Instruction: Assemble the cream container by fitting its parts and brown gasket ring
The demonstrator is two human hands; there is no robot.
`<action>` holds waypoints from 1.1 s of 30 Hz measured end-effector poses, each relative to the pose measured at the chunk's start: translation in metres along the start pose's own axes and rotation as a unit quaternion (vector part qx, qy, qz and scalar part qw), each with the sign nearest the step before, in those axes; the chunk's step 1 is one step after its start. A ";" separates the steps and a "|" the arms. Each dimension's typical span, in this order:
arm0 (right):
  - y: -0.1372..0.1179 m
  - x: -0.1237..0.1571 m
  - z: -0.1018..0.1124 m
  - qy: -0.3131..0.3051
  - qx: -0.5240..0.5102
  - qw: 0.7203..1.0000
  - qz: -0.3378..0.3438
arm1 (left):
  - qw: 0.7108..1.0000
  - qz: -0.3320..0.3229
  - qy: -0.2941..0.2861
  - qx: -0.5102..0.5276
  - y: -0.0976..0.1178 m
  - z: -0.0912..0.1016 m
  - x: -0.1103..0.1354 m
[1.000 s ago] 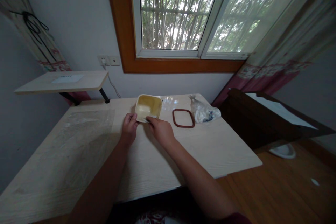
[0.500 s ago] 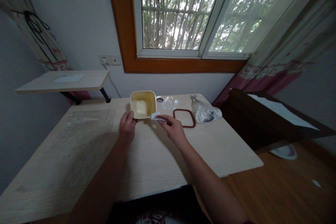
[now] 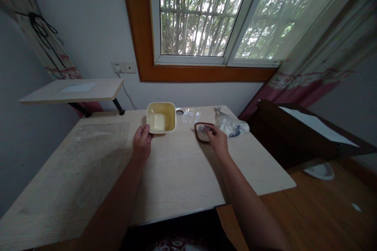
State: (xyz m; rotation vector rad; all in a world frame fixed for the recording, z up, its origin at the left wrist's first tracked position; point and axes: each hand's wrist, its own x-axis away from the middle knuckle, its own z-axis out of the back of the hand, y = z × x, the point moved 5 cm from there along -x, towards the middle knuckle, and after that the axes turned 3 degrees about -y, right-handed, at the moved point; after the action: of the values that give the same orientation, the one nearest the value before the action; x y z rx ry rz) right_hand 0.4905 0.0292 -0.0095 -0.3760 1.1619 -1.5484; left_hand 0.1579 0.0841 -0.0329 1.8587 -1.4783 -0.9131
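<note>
A square pale yellow container (image 3: 161, 117) stands open and upright on the light wooden table (image 3: 176, 172). My left hand (image 3: 142, 141) is curled at its near left corner, thumb against the rim. My right hand (image 3: 217, 139) reaches out to the right and pinches a small whitish piece (image 3: 203, 128) over a brown rectangular sealing ring (image 3: 196, 132) that lies flat on the table. The hand covers the ring's right part.
A crumpled clear plastic bag (image 3: 232, 125) lies just right of the ring. A clear plastic sheet (image 3: 100, 135) covers the table's left part. A small raised shelf (image 3: 73, 90) is at the back left, and dark wooden furniture (image 3: 294, 133) stands close on the right.
My right hand drew the small whitish piece away from the container's near edge and carried it right, over the brown ring. The container was tilted and now stands level; my left hand stayed.
</note>
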 end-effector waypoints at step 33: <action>0.033 0.008 -0.006 -0.027 0.132 0.983 0.128 | 0.996 0.064 0.033 -0.047 0.042 -0.005 -0.001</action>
State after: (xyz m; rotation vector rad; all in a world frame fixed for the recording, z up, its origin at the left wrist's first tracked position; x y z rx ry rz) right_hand 0.5019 0.0278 -0.0418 -0.0855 0.9102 -1.4317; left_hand 0.1380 0.0761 0.0036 1.6899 -1.4701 -0.8378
